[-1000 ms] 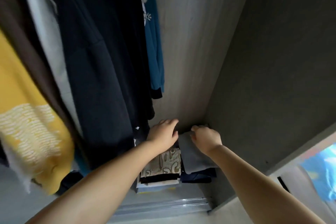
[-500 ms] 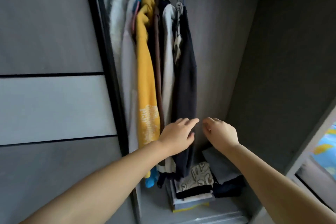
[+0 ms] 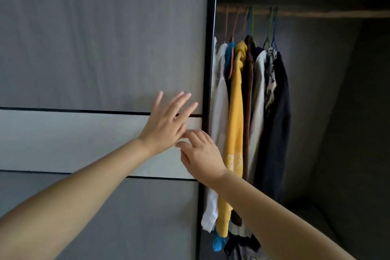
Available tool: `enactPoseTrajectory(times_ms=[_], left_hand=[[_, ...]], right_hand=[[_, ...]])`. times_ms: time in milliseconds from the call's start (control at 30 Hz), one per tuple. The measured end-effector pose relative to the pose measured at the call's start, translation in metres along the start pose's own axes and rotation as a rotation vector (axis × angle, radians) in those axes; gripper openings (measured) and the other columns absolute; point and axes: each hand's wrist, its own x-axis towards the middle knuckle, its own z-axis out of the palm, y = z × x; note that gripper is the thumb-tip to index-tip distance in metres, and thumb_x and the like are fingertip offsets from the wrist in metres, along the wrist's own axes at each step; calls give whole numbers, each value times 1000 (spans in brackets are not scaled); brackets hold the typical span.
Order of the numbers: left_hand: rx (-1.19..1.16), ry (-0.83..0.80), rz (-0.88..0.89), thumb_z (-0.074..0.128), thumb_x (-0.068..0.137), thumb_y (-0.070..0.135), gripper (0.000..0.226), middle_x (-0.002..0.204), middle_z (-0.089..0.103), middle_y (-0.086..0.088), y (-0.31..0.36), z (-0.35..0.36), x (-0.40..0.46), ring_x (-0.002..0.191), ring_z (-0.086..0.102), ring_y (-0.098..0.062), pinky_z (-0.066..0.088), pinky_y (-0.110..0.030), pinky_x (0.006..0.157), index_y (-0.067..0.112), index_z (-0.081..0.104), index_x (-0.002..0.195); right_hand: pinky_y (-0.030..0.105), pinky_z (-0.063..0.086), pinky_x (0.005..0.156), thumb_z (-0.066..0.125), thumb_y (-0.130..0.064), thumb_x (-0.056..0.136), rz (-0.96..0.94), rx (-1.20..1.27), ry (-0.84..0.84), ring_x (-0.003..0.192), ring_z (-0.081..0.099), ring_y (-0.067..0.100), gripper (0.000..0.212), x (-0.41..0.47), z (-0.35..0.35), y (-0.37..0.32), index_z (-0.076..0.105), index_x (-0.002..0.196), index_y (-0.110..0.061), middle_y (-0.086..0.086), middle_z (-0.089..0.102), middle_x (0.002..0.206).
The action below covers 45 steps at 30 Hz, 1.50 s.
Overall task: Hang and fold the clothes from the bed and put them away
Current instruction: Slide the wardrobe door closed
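In the head view we see a grey sliding door with a black edge. Our left hand is in front of the door near this edge, its fingers straight and spread wide, holding nothing; we cannot tell if they touch the panel. Our right hand is just below it, at the door edge, fingers loosely bent, holding nothing. To the right of the door, the clothes hang close together on hangers from a rail: white, yellow, brown, dark ones.
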Motion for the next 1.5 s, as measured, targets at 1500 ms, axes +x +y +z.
enactPoseTrajectory(times_ms=[1500], left_hand=[[317,77,277,31,89,62,73,157,11,-8,112,37,177,145,22,-24,10,-57,114,24,14,149]], right_hand=[[61,25,108,61,-51,83,102,-501,-249,139,33,37,76,-128,-43,175,27,149,-32,-1,29,155]])
